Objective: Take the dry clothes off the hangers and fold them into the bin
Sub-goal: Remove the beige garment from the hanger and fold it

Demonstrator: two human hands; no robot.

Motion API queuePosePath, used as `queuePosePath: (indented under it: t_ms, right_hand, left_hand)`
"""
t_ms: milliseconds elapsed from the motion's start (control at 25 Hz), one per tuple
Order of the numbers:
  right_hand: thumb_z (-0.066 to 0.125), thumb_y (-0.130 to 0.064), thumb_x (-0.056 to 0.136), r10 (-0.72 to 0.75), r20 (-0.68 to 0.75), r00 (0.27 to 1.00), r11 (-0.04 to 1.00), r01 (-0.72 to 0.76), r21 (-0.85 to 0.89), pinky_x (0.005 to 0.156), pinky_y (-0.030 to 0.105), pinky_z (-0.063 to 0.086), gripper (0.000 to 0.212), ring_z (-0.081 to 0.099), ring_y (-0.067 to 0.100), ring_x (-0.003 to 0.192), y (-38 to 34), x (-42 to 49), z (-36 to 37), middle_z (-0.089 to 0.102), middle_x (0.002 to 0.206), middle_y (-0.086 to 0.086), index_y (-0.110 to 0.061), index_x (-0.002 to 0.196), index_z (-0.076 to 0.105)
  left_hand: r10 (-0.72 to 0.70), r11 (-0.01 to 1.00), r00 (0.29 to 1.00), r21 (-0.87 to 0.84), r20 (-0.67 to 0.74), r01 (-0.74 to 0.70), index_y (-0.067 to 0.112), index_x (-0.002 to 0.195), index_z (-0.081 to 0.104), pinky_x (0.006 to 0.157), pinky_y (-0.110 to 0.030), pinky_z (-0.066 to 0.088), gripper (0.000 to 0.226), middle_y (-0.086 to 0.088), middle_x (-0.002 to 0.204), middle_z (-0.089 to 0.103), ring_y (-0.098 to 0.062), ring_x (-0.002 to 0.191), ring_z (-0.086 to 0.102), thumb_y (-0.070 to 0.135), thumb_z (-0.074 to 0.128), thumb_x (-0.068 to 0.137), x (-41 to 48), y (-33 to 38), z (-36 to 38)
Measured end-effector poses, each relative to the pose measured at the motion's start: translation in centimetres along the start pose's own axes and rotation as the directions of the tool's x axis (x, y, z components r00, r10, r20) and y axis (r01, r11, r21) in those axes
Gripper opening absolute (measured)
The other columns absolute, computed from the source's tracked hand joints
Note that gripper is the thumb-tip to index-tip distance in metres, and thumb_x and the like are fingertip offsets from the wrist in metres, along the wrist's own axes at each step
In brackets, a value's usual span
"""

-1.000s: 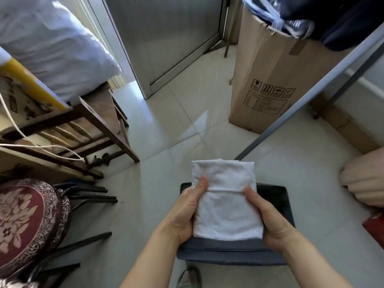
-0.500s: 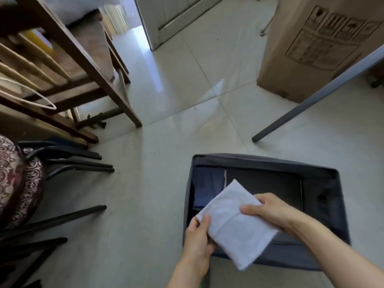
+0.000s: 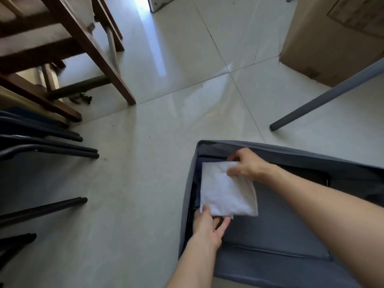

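Note:
A folded white cloth (image 3: 224, 190) lies inside the dark grey fabric bin (image 3: 291, 154) at its left end, over dark folded clothes. My left hand (image 3: 209, 223) holds the cloth's near corner, thumb on top and fingers under it. My right hand (image 3: 245, 165) pinches the cloth's far edge near the bin's back wall. Both forearms reach down into the bin from the lower right.
The bin stands on a pale tiled floor (image 3: 145, 183). A wooden frame (image 3: 83, 48) and black chair legs (image 3: 52, 150) are to the left. A cardboard box (image 3: 336, 38) and a slanted grey pole (image 3: 324, 96) stand at the back right.
The cloth has gone from held up above the bin to down inside it at the left end. Both hands followed it down, and the camera tilted lower and closer.

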State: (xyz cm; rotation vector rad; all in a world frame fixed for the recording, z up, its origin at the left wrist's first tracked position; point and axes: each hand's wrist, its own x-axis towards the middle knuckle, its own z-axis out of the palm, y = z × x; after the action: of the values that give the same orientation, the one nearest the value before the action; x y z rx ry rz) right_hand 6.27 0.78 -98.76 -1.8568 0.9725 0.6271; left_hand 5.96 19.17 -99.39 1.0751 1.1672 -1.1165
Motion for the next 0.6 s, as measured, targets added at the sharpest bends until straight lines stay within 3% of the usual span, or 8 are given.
queuePosePath:
  t_ms: [80, 160, 240, 320, 440, 600]
  right_hand:
    - [0.073, -0.020, 0.075, -0.061, -0.043, 0.997, 0.998, 0.061, -0.003, 0.072, 0.031, 0.053, 0.027, 0.065, 0.021, 0.088, 0.0, 2.2, 1.4, 0.068, 0.098, 0.007, -0.012, 0.100, 0.066]
    - [0.068, -0.023, 0.083, -0.088, -0.089, 0.992, 0.996, 0.084, -0.042, 0.080, 0.031, 0.050, 0.037, 0.062, 0.024, 0.103, 0.5, 3.5, 2.8, 0.064, 0.116, 0.009, -0.012, 0.117, 0.061]
    - [0.063, -0.021, 0.088, -0.082, -0.107, 0.991, 0.991, 0.069, -0.117, 0.093, 0.036, 0.048, 0.048, 0.056, 0.030, 0.117, 1.3, 3.7, 4.0, 0.056, 0.131, 0.012, -0.012, 0.133, 0.050]
    - [0.060, -0.022, 0.089, -0.062, -0.143, 0.988, 0.986, 0.038, -0.162, 0.100, 0.042, 0.045, 0.054, 0.050, 0.034, 0.124, 1.7, 2.9, 4.4, 0.049, 0.138, 0.015, -0.013, 0.139, 0.043]
    - [0.055, -0.025, 0.093, 0.000, -0.246, 0.969, 0.979, -0.050, -0.195, 0.103, 0.044, 0.041, 0.050, 0.039, 0.035, 0.130, 0.9, 0.3, 3.4, 0.041, 0.141, 0.016, -0.011, 0.138, 0.039]
    - [0.055, -0.023, 0.094, 0.033, -0.292, 0.956, 0.997, -0.054, -0.063, 0.104, 0.038, 0.038, 0.046, 0.042, 0.030, 0.129, -0.9, -5.4, 1.3, 0.044, 0.139, 0.014, -0.010, 0.137, 0.044]
  left_hand:
    - [0.070, 0.997, 0.995, 0.015, -0.075, -0.069, 0.014, 0.128, 0.049, 0.066, -0.036, 0.057, 0.026, -0.010, 0.103, 0.062, -0.025, 0.084, 0.060, 0.024, 0.041, 0.105, 1.9, 0.5, 0.2]
    - [0.135, 0.991, 0.983, -0.009, -0.122, -0.137, 0.008, 0.135, 0.048, 0.086, -0.037, 0.053, 0.035, -0.015, 0.127, 0.058, -0.026, 0.096, 0.058, 0.025, 0.039, 0.106, 3.1, 0.9, 0.5]
    - [0.146, 0.988, 0.977, -0.035, -0.152, -0.153, 0.003, 0.134, 0.050, 0.097, -0.035, 0.046, 0.037, -0.017, 0.135, 0.055, -0.028, 0.109, 0.056, 0.024, 0.037, 0.106, 3.2, 1.1, 0.7]
    - [0.146, 0.987, 0.975, -0.043, -0.165, -0.155, 0.002, 0.133, 0.051, 0.092, -0.034, 0.049, 0.036, -0.016, 0.129, 0.057, -0.028, 0.110, 0.058, 0.023, 0.039, 0.105, 2.5, 0.9, 0.6]
    - [0.117, 0.992, 0.980, -0.031, -0.160, -0.124, 0.003, 0.127, 0.053, 0.071, -0.027, 0.048, 0.032, -0.013, 0.114, 0.055, -0.022, 0.093, 0.056, 0.023, 0.048, 0.103, 0.0, 0.5, 0.3]
    - [0.050, 0.997, 0.999, 0.051, -0.020, -0.049, 0.004, 0.108, 0.055, 0.065, -0.033, 0.050, 0.017, -0.012, 0.097, 0.059, -0.022, 0.087, 0.059, 0.019, 0.049, 0.102, -5.8, -0.2, 1.4]
